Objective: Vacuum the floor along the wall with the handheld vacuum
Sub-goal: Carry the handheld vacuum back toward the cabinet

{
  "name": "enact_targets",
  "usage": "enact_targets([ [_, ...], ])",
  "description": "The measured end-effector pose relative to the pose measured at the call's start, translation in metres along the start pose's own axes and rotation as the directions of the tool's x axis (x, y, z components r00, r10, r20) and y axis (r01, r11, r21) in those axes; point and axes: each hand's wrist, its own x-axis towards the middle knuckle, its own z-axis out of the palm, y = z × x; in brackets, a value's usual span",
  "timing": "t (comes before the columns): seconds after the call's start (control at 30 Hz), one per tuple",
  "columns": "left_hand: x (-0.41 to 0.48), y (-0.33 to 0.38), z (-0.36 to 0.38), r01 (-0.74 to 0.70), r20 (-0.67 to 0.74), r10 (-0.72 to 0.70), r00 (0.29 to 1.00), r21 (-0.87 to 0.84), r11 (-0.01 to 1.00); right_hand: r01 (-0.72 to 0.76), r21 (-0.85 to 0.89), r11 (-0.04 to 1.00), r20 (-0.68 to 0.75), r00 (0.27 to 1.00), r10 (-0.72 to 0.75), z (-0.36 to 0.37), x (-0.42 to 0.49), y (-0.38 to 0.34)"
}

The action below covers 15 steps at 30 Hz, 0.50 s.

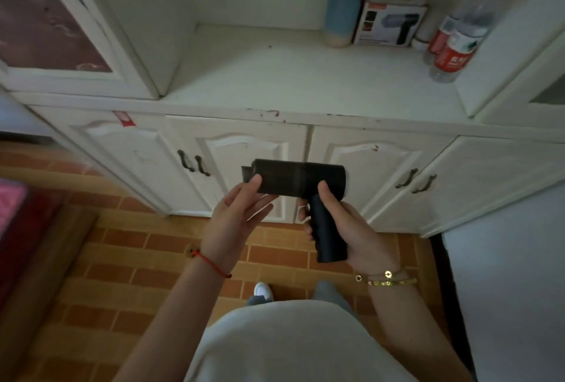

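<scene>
A black handheld vacuum [301, 178], shaped like a pistol with a round barrel lying level, hangs in front of me at waist height. My right hand [345, 227] is wrapped around its handle, thumb up against the barrel. My left hand [237, 212] supports the barrel's left end from below, thumb on its side and fingers spread. The nozzle end points left. Below lies the brick-patterned floor [128, 262], which runs up to the base of a white cabinet [250, 149].
The cabinet's counter [290, 75] holds a blue bottle [342, 17], the vacuum's box [389, 25] and two water bottles with red labels [455, 45]. A dark wooden bench with red cloth [33, 228] stands at left. A white wall [504, 274] rises at right. My shoe [263, 290] shows below.
</scene>
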Motion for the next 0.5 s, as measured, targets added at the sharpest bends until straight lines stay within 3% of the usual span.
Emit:
enact_targets([
  [0.23,-0.034,0.000,-0.047,-0.078,-0.147,0.063,0.987,-0.104,0.992,-0.021,-0.164,0.986,0.127,0.991,0.042,0.051,0.009,0.008],
  [0.5,-0.073,-0.012,-0.071,-0.135,-0.251,0.091,0.964,-0.168,0.976,-0.031,-0.297,0.954,0.171,0.982,0.085,0.081,-0.006,0.026],
])
